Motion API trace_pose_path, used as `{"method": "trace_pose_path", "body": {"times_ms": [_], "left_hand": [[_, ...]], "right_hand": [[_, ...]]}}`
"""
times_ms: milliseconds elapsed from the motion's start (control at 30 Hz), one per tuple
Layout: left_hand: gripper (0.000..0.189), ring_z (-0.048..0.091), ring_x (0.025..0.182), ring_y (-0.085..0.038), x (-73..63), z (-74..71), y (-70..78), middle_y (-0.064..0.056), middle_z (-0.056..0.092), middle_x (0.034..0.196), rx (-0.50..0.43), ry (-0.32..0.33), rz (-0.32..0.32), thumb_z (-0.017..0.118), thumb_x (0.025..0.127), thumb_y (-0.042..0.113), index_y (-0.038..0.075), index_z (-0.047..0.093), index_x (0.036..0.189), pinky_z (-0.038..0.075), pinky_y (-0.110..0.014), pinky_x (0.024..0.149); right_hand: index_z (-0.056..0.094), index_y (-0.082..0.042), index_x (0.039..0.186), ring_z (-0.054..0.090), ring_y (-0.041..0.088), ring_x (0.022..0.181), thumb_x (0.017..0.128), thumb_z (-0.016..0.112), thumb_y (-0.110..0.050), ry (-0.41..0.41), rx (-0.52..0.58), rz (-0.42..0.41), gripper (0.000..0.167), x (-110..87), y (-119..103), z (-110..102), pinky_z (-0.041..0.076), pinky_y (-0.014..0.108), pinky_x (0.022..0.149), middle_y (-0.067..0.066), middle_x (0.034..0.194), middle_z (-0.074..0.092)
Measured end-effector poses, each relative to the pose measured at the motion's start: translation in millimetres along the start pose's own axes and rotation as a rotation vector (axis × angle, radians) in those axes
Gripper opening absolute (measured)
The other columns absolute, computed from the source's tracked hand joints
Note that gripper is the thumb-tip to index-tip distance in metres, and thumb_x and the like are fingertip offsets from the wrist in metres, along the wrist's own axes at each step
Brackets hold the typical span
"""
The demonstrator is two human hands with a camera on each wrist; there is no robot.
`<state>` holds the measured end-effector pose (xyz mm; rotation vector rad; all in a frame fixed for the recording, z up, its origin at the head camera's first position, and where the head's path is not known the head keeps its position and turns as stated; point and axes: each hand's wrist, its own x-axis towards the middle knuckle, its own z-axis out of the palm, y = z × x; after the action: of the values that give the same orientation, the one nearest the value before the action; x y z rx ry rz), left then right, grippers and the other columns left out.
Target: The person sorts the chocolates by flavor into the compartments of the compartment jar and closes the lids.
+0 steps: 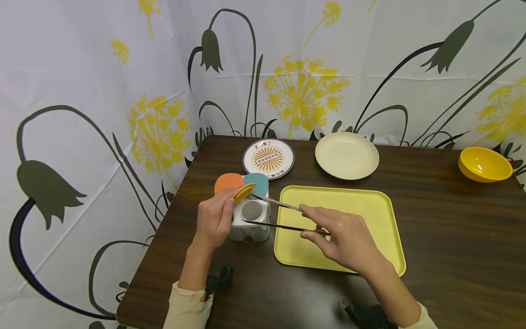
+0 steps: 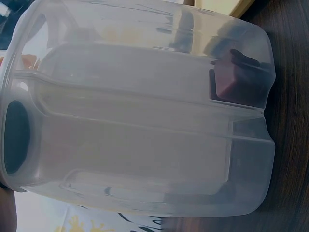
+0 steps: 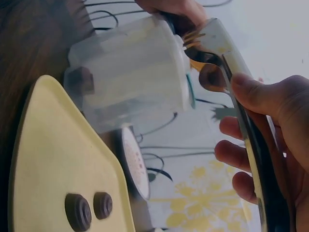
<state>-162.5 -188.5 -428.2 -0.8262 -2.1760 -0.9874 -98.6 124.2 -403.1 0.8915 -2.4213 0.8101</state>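
Note:
My left hand [image 1: 214, 218] pinches a round yellow lid [image 1: 244, 192], tilted up beside the uncovered opening of a translucent plastic container [image 1: 250, 234]. An orange lid [image 1: 228, 181] and a teal lid [image 1: 256, 183] cover other compartments. Metal tongs [image 1: 283, 205] are in my right hand [image 1: 343, 235], their arms spread and tips near the opening, with nothing visible between them. Through the container wall [image 2: 130, 145] in the left wrist view, a dark reddish-brown piece [image 2: 236, 79] shows at the bottom. Two round dark-brown pieces [image 3: 78, 212] lie on the yellow tray [image 3: 63, 145] in the right wrist view.
Behind the container lies a patterned white plate [image 1: 250, 160]. A cream plate [image 1: 347, 155] stands behind the tray, and a yellow bowl [image 1: 485, 167] sits at the far right of the dark wooden table [image 1: 452, 237]. Printed cloth [image 1: 370, 36] hangs along the back and left.

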Motion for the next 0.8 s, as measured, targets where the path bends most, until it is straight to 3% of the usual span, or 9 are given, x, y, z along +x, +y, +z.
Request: {"method": "trace_pose_path", "body": {"times_ms": [133, 267, 500, 800], "left_hand": [[0.034, 0.067, 0.084, -0.015, 0.3, 0.2, 1.0, -0.004, 0.072, 0.102, 0.002, -0.011, -0.007, 0.043, 0.097, 0.017, 0.004, 0.072, 0.11, 0.056, -0.043, 0.076], [0.034, 0.067, 0.084, -0.015, 0.9, -0.4, 3.0, -0.004, 0.072, 0.102, 0.0, -0.032, -0.026, 0.043, 0.097, 0.018, 0.004, 0.071, 0.11, 0.056, -0.042, 0.077], [0.034, 0.067, 0.083, -0.016, 1.6, -1.2, 4.8, -0.004, 0.072, 0.102, 0.003, -0.045, -0.046, 0.043, 0.098, 0.019, 0.003, 0.071, 0.109, 0.056, -0.041, 0.079], [0.033, 0.065, 0.08, -0.014, 1.2, -0.2, 1.5, -0.004, 0.072, 0.099, 0.008, -0.007, -0.004, 0.043, 0.096, 0.017, 0.003, 0.072, 0.107, 0.056, -0.042, 0.074]], "right_hand": [[0.063, -0.019, 0.132, 0.062, -0.002, 0.074, 0.08, 0.08, -0.031, -0.027, -0.002, 0.054, 0.056, -10.4, 8, -11, 0.045, 0.022, 0.052, -0.012, 0.113, 0.069], [0.063, -0.019, 0.132, 0.056, -0.003, 0.068, 0.078, 0.082, -0.03, -0.054, -0.034, 0.123, 0.058, -25.6, 19, -24, 0.042, 0.021, 0.052, -0.015, 0.102, 0.069], [0.062, -0.022, 0.134, 0.041, -0.005, 0.053, 0.08, 0.081, -0.033, -0.149, -0.104, 0.328, 0.058, -58.2, 36, -46, 0.034, 0.022, 0.048, -0.019, 0.081, 0.064], [0.068, -0.025, 0.127, 0.034, -0.002, 0.044, 0.084, 0.076, -0.041, -0.264, -0.138, 0.454, 0.047, -90.8, 53, -59, 0.03, 0.025, 0.047, -0.024, 0.069, 0.056]]}}
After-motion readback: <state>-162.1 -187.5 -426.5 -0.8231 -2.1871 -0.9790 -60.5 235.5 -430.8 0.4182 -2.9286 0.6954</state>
